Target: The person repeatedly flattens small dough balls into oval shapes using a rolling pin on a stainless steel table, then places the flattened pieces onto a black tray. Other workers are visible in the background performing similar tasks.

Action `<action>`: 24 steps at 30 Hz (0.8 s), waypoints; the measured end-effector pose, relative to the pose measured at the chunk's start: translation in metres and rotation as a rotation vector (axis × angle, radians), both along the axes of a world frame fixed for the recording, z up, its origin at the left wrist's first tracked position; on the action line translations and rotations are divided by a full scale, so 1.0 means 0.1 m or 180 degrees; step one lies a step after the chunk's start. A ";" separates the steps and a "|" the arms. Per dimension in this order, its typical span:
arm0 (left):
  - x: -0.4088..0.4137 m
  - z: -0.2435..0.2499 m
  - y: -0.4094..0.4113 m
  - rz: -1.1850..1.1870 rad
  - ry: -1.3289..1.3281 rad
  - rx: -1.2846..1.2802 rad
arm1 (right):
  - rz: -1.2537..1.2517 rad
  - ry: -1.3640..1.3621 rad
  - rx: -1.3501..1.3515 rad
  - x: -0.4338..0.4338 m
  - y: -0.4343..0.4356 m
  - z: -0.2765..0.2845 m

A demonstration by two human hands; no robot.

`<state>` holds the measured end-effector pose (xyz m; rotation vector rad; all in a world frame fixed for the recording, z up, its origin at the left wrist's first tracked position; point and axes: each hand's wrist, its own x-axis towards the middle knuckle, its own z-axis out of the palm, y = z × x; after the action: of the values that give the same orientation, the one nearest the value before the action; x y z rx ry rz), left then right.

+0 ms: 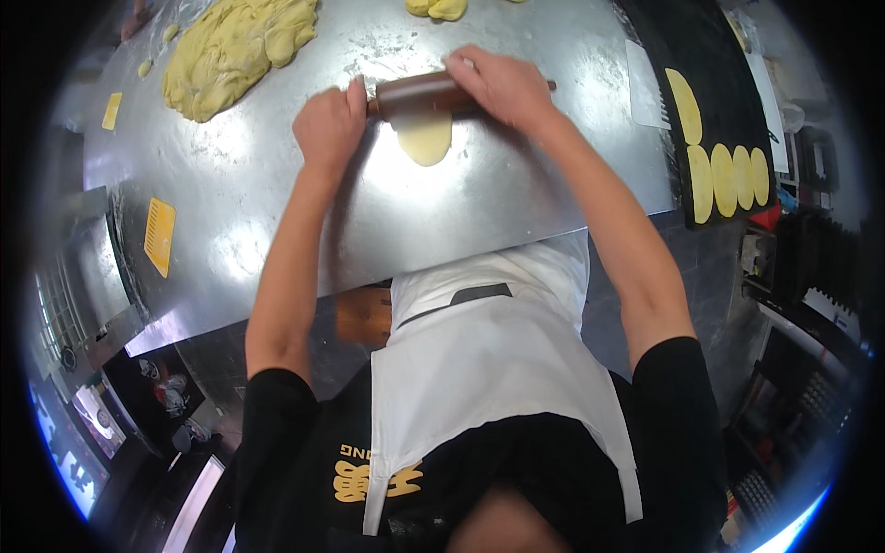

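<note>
A dark wooden rolling pin point(408, 95) lies across a piece of yellow dough point(427, 142) on the metal worktable. The dough's near part shows as a flat rounded tongue, while the rest is hidden beneath the barrel. My left hand point(328, 128) is closed around the pin's left handle. At the right end, my right hand point(505, 86) grips the pin, with the handle's tip sticking out past it. Both the pin and the hands look slightly blurred.
A big mound of yellow dough point(238, 55) and smaller dough lumps point(446, 8) sit farther back. Yellow scrapers point(160, 236) lie left. On the right are a white toothed scraper point(644, 86) and a black tray point(726, 83) with several flat dough ovals point(723, 180). Another person's hand point(135, 24) shows far left.
</note>
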<state>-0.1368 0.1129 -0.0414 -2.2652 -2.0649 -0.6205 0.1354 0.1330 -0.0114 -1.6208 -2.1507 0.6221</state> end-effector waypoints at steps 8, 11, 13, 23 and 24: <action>0.10 0.14 -0.92 -0.0180 -0.0119 0.0077 | 0.0005 0.0123 -0.0397 0.08 -1.00 0.16; 0.19 0.51 -0.48 0.0182 -0.1279 -0.0775 | -0.0638 0.0984 -0.0922 0.24 -0.60 0.03; 0.17 0.54 -0.34 0.0052 -0.2620 -0.0157 | -0.0995 0.1863 -0.1635 0.36 -0.54 0.28; 0.61 0.31 -0.29 -0.0895 -0.1075 -0.1930 | -0.2087 0.0666 -0.0083 1.08 -1.14 -0.14; 0.56 0.34 -0.24 -0.0902 -0.1284 -0.1812 | -0.2098 0.0606 0.0015 1.08 -1.21 -0.12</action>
<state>-0.0804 0.0891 -0.0076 -3.0025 -2.3532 -0.5967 0.2433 0.0123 -0.0229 -2.0187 -1.3573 0.5242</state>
